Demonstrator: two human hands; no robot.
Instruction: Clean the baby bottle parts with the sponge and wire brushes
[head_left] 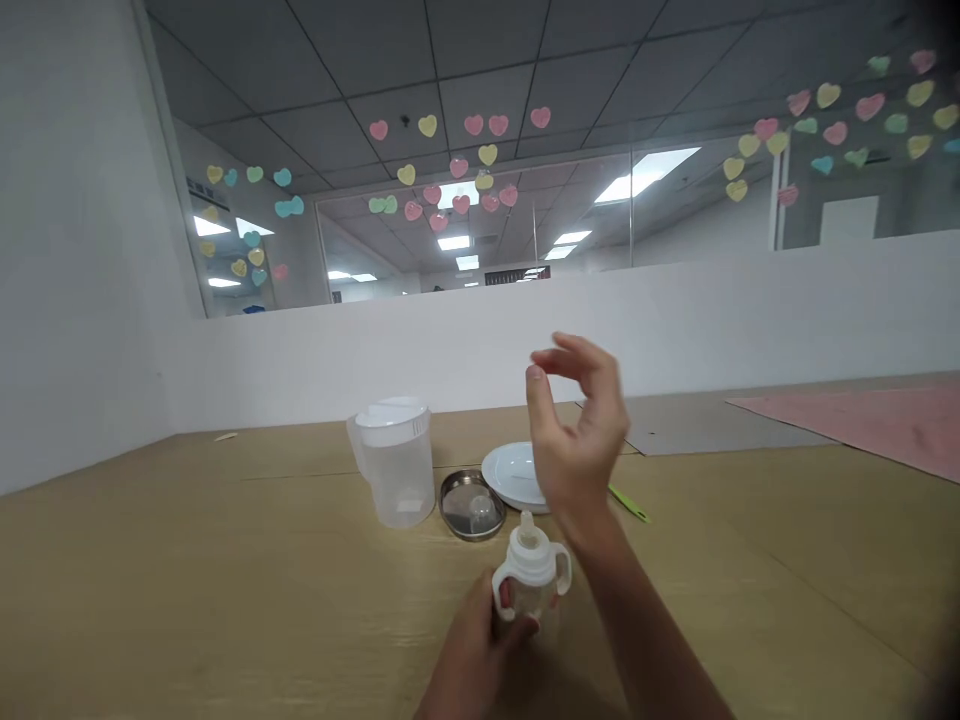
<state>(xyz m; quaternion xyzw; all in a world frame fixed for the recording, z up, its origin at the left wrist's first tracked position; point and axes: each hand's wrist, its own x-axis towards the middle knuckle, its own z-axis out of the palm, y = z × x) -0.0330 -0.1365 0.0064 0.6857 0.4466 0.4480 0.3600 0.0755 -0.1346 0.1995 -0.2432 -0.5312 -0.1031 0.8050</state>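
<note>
A baby bottle (531, 565) stands upright near the front of the table, with a clear teat on top, a white collar and two white side handles. My left hand (480, 635) is wrapped round its lower body from the left. My right hand (581, 415) is raised above and behind the bottle, apart from it. Its thumb and fingers curl into a ring with the tips close together, and nothing shows between them. Just behind the bottle lies an oval metal tray (448, 520) holding a clear dome-shaped cap (481, 512).
Left of the tray stands a translucent lidded pitcher (401, 470). A white plate (514, 470) touches the tray and is partly behind my right hand. A green handle (628, 503) sticks out to the right. Grey (697, 420) and pink sheets (885, 425) lie at the back right, before a white wall.
</note>
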